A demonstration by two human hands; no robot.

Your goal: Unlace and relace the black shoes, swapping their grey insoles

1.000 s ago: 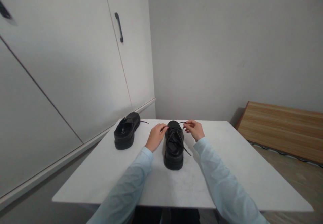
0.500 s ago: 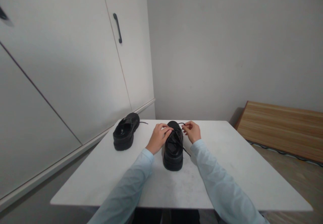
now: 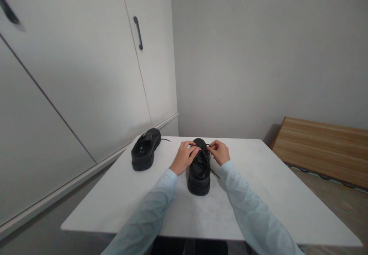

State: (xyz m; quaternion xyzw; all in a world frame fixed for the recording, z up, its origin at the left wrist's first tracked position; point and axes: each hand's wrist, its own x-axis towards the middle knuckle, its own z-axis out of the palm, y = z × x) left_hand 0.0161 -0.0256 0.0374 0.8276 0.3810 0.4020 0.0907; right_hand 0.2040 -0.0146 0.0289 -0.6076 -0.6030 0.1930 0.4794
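Note:
A black lace-up shoe (image 3: 199, 185) stands on the white table in front of me, its heel toward me and its toe pointing away. Over its lacing, from the left, comes my left hand (image 3: 186, 157), thumb and fingers pinched together; what is between the fingertips is too small to make out. On the other side, my right hand (image 3: 219, 152) pinches a thin black shoelace (image 3: 208, 145) close to the eyelets. Another lace end (image 3: 215, 174) hangs off the shoe's right side toward the tabletop.
A second black shoe (image 3: 143, 159) sits at the table's back left, with a lace trailing right. White cabinets (image 3: 86, 74) with dark handles line the left. A grey wall rises behind the white table (image 3: 258, 209). At the right stands a wood-grain board (image 3: 322, 147).
My right hand has moved in closer to the shoe, and the stretch of lace between it and the eyelets is shorter. The whole view has shifted slightly.

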